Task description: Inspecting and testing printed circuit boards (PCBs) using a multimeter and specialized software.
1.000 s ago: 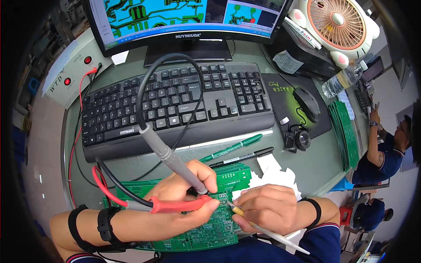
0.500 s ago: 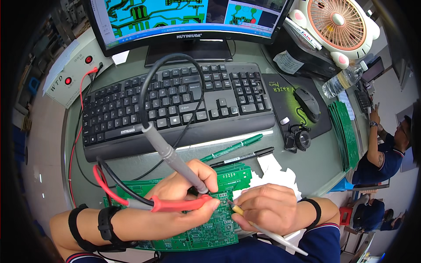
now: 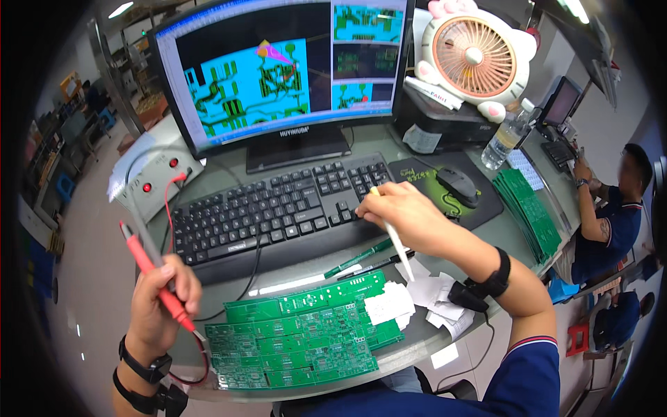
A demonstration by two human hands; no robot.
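My left hand (image 3: 156,309), raised at the left of the desk, is closed around a red test probe (image 3: 141,256) that points up and away. A blurred grey probe (image 3: 146,236) stands beside it in the same hand. Over the number pad of the black keyboard (image 3: 278,212), my right hand (image 3: 413,217) pinches a slim white tool with a yellow end (image 3: 397,247). Its fingertips hide some keys; whether they press any I cannot tell. Green circuit boards (image 3: 299,340) lie at the near edge between my arms, with white paper pieces (image 3: 389,306) at their right.
A monitor (image 3: 285,132) shows a board layout. Left of it sits a box with red sockets (image 3: 156,184). Rightward are a fan (image 3: 474,55), mouse (image 3: 457,186), bottle (image 3: 506,135) and upright boards (image 3: 528,215). Pens (image 3: 358,258) lie below the keyboard. A co-worker (image 3: 611,215) sits far right.
Both hands have left the circuit boards. My left hand moved left with the probes, and my right hand went up to the keyboard with the white tool. The monitor picture differs, and the view has tilted up.
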